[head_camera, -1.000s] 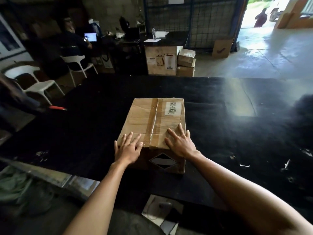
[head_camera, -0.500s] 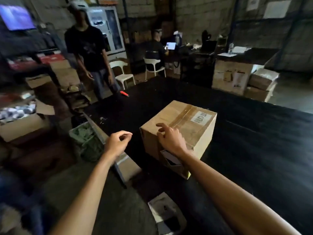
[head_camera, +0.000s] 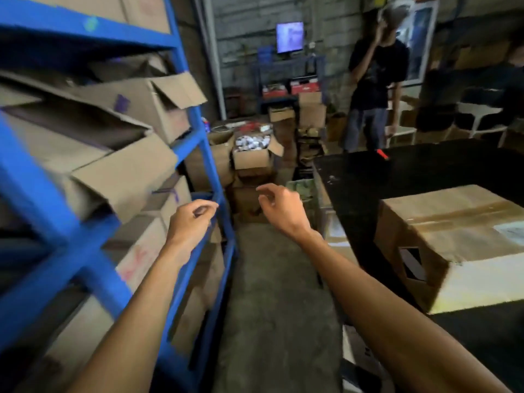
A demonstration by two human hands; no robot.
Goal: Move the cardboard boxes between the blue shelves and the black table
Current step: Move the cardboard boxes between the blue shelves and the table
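While both hands hang empty in the middle of the frame, the next pick-up turns on the blue metal shelves [head_camera: 198,154] that fill the left side, stacked with worn brown cardboard boxes [head_camera: 124,177] whose open flaps jut toward the aisle. The left hand [head_camera: 191,222], fingers loosely curled with thumb and forefinger near each other and nothing between them, sits just beside the blue upright post, level with the middle tier; it is plainly the nearer hand to the shelved stock. The right hand [head_camera: 279,207], fingers relaxed and half bent, likewise holding nothing, hovers over the grey concrete aisle floor [head_camera: 272,293], between shelves and surface. To the lower right, a taped brown cardboard box with a cut-out handle slot [head_camera: 453,245] rests on the black table surface [head_camera: 397,177], near its close corner, well apart from both hands and behind the right forearm's line. The shelved boxes run with their long sides going back into the rack, short ends facing the aisle, so a reach would likely go leftward and slightly up. Hard to make out: motion blur smears the near shelf frame and box edges; the shelves' lower tiers and far left are cut off; the taped box's right end leaves the frame. In the upper right a person in a dark shirt [head_camera: 374,80] stands beyond the surface, and more open cartons [head_camera: 252,154] sit at centre.
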